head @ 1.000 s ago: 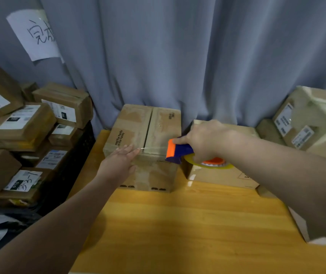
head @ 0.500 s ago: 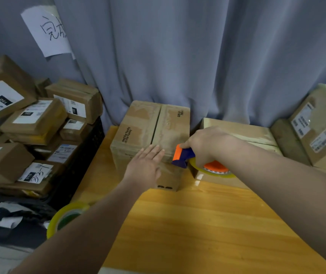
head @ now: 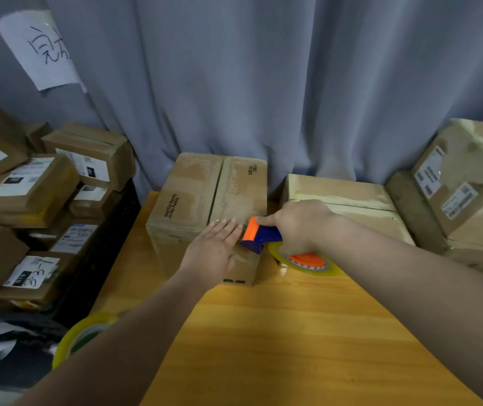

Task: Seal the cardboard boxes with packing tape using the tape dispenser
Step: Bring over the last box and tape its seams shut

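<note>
A brown cardboard box (head: 193, 197) stands at the back of the wooden table (head: 278, 341), its top flaps closed with a dark seam down the middle. My left hand (head: 214, 250) lies flat, fingers straight, on the box's near top edge and front face. My right hand (head: 296, 224) grips the orange and blue tape dispenser (head: 259, 235), whose orange head touches the box's near right corner beside my left fingertips. Its yellowish tape roll (head: 304, 260) hangs below my right wrist.
A flatter box (head: 342, 197) sits right of the first, with bigger taped boxes (head: 468, 183) at the far right. Labelled parcels (head: 32, 189) are stacked on the left beside the table. A spare tape roll (head: 82, 332) lies near the table's left edge. A grey curtain (head: 263, 83) hangs behind.
My left hand has slid to the right along the box's near edge until it meets the dispenser head. The dispenser has stayed at the box's right corner. The view has shifted slightly.
</note>
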